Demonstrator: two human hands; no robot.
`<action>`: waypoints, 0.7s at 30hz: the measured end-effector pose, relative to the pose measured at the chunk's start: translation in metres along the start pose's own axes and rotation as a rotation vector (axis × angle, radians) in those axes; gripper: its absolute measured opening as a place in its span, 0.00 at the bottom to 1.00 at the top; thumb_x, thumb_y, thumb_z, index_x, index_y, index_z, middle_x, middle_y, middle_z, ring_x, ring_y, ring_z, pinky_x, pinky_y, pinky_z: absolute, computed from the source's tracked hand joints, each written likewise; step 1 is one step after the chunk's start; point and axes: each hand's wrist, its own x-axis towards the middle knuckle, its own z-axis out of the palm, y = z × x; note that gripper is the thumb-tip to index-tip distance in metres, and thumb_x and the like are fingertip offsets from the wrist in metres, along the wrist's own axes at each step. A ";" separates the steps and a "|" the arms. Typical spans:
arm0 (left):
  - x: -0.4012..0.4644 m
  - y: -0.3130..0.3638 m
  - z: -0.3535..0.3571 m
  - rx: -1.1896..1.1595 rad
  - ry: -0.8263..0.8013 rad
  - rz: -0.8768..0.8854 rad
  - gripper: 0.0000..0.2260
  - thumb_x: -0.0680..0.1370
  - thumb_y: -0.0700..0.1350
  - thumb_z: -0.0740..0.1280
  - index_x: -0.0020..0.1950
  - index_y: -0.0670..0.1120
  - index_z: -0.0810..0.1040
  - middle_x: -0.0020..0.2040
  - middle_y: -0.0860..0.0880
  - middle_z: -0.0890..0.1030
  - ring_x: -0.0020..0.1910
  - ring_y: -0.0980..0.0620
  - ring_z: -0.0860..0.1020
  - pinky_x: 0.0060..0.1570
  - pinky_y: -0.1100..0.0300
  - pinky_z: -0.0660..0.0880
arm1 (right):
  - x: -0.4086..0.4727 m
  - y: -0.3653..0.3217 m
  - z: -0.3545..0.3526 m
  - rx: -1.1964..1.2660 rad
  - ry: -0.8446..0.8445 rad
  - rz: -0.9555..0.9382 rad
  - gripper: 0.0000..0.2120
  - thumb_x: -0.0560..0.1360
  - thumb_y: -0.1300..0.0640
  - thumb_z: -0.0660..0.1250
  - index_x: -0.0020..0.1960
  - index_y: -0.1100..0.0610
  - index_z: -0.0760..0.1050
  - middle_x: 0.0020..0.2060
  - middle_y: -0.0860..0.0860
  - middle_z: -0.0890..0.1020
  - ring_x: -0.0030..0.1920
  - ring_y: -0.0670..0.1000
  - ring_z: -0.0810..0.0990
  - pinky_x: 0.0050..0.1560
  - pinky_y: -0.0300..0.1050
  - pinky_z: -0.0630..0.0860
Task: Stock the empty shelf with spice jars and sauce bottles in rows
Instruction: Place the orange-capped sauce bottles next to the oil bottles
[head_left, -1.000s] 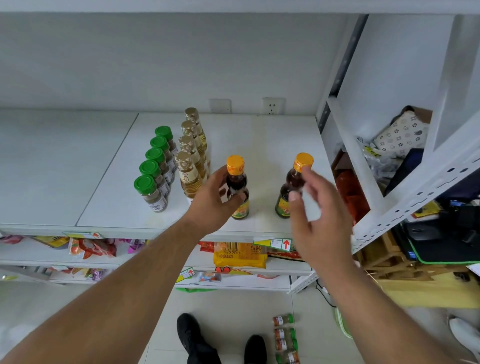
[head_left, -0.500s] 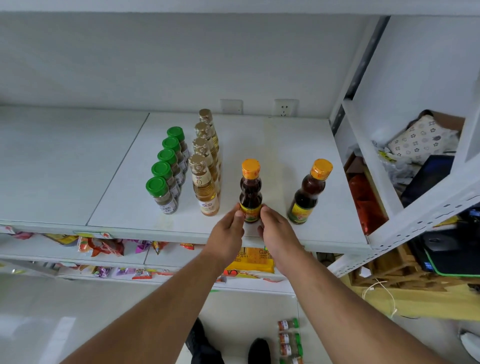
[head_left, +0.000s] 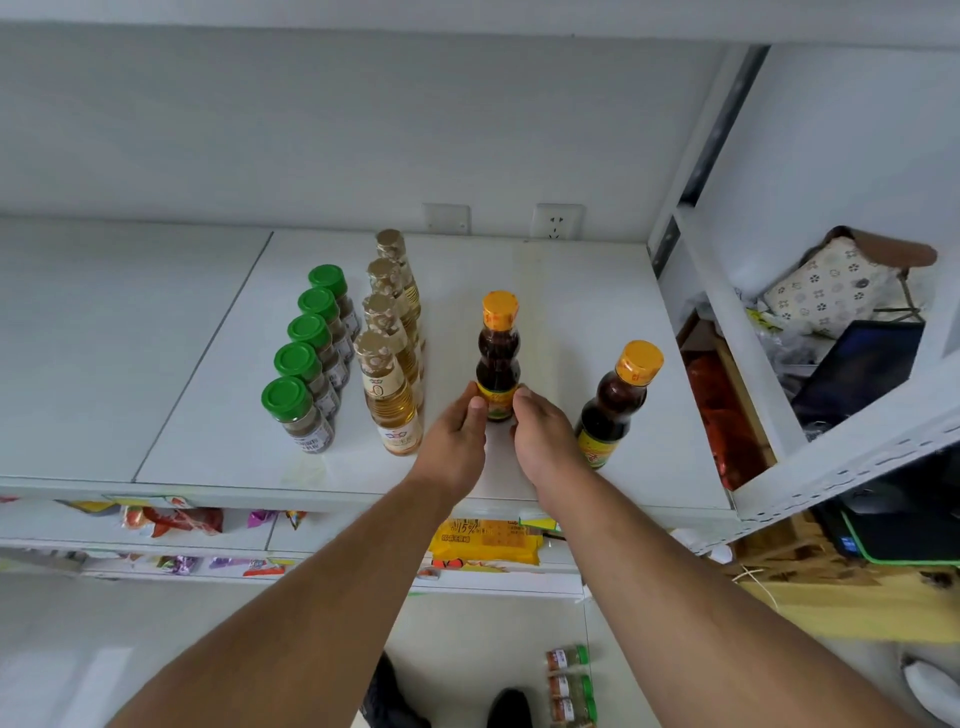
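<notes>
Fingers of both hands pinch the base of one dark bottle (head_left: 497, 364): the left hand (head_left: 454, 441) curls round its left side, the right hand (head_left: 545, 441) round its right, thumbs at the yellow label. It stands upright on the white shelf (head_left: 597, 312), between the row of pale bottles (head_left: 389, 353) and a second dark bottle (head_left: 615, 405) that leans in the wide view. I judge it glass or hard plastic, smooth, stiff, waisted at the neck, fairly heavy with liquid, top-heavy if pushed high. Holding low, as now, suits sliding it; lifting would go better at the narrow waist. Green-capped jars (head_left: 306, 358) form a straight row further left; their ribbed lids look grippy, the foil caps slick.
</notes>
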 end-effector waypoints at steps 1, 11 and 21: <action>0.003 0.000 0.000 -0.005 0.003 -0.003 0.30 0.77 0.65 0.59 0.78 0.59 0.67 0.58 0.64 0.80 0.61 0.57 0.77 0.71 0.44 0.71 | 0.002 -0.001 0.000 -0.001 0.001 0.002 0.21 0.86 0.45 0.53 0.76 0.49 0.70 0.72 0.49 0.75 0.71 0.53 0.72 0.74 0.52 0.67; 0.011 -0.004 -0.007 0.034 0.035 0.029 0.34 0.75 0.70 0.57 0.79 0.58 0.66 0.71 0.55 0.76 0.73 0.53 0.72 0.75 0.47 0.68 | 0.013 0.004 0.009 0.018 -0.032 -0.005 0.22 0.86 0.45 0.53 0.77 0.48 0.70 0.73 0.49 0.74 0.73 0.52 0.72 0.77 0.56 0.66; 0.014 -0.003 -0.011 0.092 0.045 0.024 0.35 0.75 0.70 0.56 0.79 0.58 0.65 0.72 0.54 0.76 0.72 0.51 0.73 0.74 0.48 0.69 | 0.020 0.005 0.013 0.007 -0.021 -0.007 0.22 0.86 0.44 0.52 0.77 0.47 0.69 0.74 0.49 0.74 0.74 0.53 0.71 0.77 0.57 0.65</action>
